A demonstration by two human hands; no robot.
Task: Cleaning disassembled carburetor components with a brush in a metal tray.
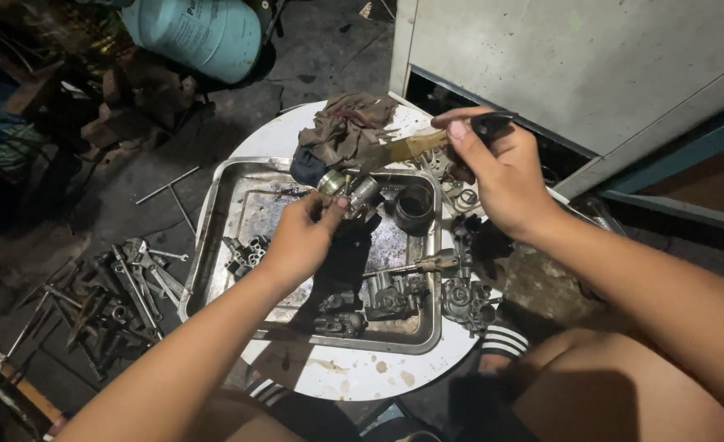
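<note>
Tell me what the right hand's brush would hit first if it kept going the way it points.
Probably the small metal part held by the left hand: the brush in the right hand aims its bristles there, seemingly touching, though depth is unclear.

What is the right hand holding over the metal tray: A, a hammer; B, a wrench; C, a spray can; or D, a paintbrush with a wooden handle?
D: the right hand grips a paintbrush with a pale wooden handle, its bristle end pointing toward the small metal part held in the left hand above the tray.
</note>
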